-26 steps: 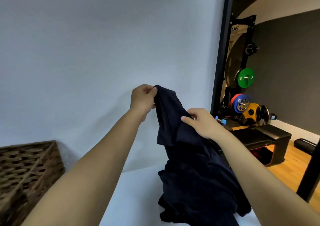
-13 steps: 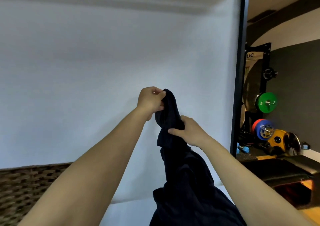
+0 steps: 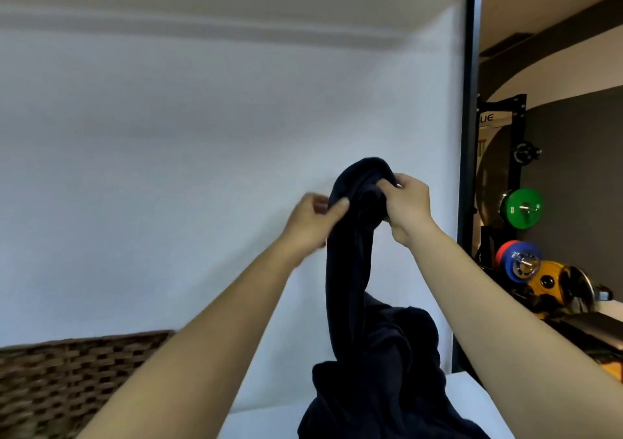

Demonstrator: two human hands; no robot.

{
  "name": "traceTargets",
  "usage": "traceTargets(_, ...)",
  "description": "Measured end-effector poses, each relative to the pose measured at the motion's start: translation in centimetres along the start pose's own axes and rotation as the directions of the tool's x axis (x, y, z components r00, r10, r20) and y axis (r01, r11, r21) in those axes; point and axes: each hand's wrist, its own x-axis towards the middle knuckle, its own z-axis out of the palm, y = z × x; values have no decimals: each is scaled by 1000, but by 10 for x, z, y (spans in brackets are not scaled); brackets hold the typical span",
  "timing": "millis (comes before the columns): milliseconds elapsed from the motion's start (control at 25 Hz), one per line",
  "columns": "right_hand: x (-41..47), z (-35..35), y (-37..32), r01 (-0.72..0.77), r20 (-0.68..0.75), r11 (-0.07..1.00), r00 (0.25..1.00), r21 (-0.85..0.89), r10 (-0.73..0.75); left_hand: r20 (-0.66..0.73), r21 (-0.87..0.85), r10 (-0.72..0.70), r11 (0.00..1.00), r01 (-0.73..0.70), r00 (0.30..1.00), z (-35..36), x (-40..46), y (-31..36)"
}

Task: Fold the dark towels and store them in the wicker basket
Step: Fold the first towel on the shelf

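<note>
At lower left stood the wicker basket [image 3: 67,378], a coarse brown weave of flat strips with a straight rim; we could not see its inside, so we could not tell whether any towel lay in it. We judged the task to be early: the cloth in hand was unfolded, and folding and storing were both left to do. Our left hand [image 3: 312,221], blurred, pinched the left side of the dark towel [image 3: 350,270] between thumb and curled fingers. The towel, a soft, matte navy fabric, rose to a rounded hump at the top between the hands and hung from there as a narrow twisted rope. Below, it merged with a crumpled dark heap [image 3: 381,381] resting on the white table [image 3: 256,421]; whether that heap held one towel or several we could not tell. Our right hand [image 3: 406,207] gripped the bunched top edge, fingers curled round the cloth. At far right hung smooth round weight plates [image 3: 522,207], green, red-blue and yellow, on a black rack.
</note>
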Motion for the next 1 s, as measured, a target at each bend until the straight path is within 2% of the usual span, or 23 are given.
traceTargets(80, -2, -4, 2, -28, -22, 998, 999, 59, 29, 216, 80, -122, 991, 107, 969, 18, -25, -39)
traceTargets(160, -1, -10, 2, -41, -47, 989, 998, 142, 48, 325, 134, -162, 983, 124, 932, 30, -32, -64)
traceTargets(240, 1, -21, 10, -62, -100, 977, 991, 204, 84, 272, 138, -161, 982, 127, 949, 31, -25, -69)
traceTargets(280, 4, -29, 20, -78, -142, 981, 984, 177, 103, 212, 139, -161, 981, 133, 964, 28, -19, -67)
traceTargets(360, 5, -52, 51, -159, -201, 987, 967, 15, 159, 117, 134, -162, 980, 146, 980, 18, -5, -61)
traceTargets(400, 3, -64, 72, -224, -181, 967, 963, -124, 199, 83, 110, -164, 982, 154, 983, 12, 0, -55)
traceTargets(480, -11, -80, 107, -288, -59, 864, 955, -413, 290, 3, -10, -175, 985, 175, 985, 3, 10, -41)
traceTargets(560, -36, -80, 129, -247, 61, 806, 942, -538, 329, -40, -132, -202, 972, 195, 979, 2, 16, -26)
traceTargets(680, -86, -56, 130, -68, 237, 888, 952, -455, 195, 38, -137, -248, 958, 251, 968, 13, 11, -17)
traceTargets(760, -112, -41, 129, -77, 359, 925, 907, -373, 220, 87, -94, -280, 953, 288, 956, 19, 3, -22)
traceTargets(920, -117, -30, 143, -327, 254, 938, 903, -116, 346, 72, 129, -279, 955, 268, 958, 13, -10, -42)
traceTargets(1000, -110, -30, 148, -330, 229, 936, 908, -124, 351, 65, 229, -279, 939, 258, 958, 3, -16, -48)
